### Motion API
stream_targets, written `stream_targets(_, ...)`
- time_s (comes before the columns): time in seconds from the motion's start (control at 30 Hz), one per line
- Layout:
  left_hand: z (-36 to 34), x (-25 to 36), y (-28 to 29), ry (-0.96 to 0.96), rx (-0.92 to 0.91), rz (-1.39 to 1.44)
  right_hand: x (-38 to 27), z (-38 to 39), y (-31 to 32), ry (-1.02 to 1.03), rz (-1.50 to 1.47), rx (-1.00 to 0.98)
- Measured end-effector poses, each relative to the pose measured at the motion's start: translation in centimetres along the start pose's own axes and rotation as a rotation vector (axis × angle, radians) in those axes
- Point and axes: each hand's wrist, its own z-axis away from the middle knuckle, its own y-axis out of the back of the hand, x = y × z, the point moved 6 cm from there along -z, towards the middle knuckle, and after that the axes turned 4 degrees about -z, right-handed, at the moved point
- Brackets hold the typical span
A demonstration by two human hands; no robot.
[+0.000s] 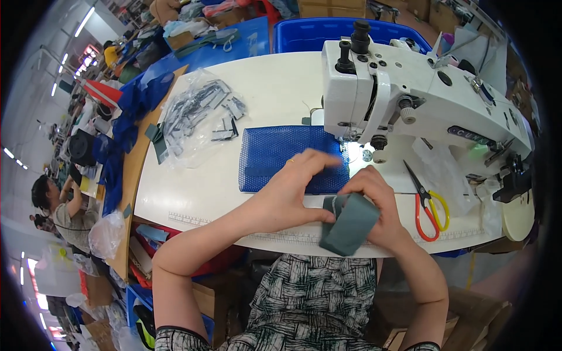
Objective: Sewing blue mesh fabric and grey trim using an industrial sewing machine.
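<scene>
Two hands at front edge of white desk. Left hand flat, fingers spread and blurred, pressing on near edge of blue mesh piece; thumb touching grey strap. Ring on one finger. Right hand clenched around grey strap, pinching folded end just right of left thumb; rest of strap hanging over desk edge toward lap. Blue mesh piece lying flat on desk, right edge tucked under needle area of white sewing machine, lit by machine lamp. Scissors with red and yellow handles, closed, lying on desk right of right hand, well apart from mesh. Clear plastic bag of small dark parts left of mesh, near it, not touching as far as visible. Printed ruler scale along front desk edge, under left forearm. Blue fabric pile draped off left side of desk. Blue crate behind desk, beside machine head. Crumpled clear plastic right of machine base. Another person seated far left, arm raised, well apart from desk. Patterned black and white clothing on lap at bottom.
</scene>
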Motion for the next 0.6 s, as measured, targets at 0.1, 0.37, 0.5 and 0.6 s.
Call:
stream_targets(0.1, 0.0, 1.9, 0.5, -0.187, 0.132, -0.078, 0.6, 0.3, -1.2, -0.066, -0.036, -0.175)
stream_targets(0.37, 0.7, 2.4, -1.3, -0.386, 0.203, -0.081, 1.6, 0.8, -1.3, -0.234, -0.143, 0.039)
stream_targets(0.5, 1.3, 0.4, -0.4, -0.316, 0.409, -0.011, 2.0, 0.7, -0.4, -0.336, -0.245, 0.056)
stream_targets(0.6, 1.7, 0.5, -0.6, -0.318, 0.444, -0.031, 2.3, 0.8, -0.7, -0.363, -0.326, 0.005)
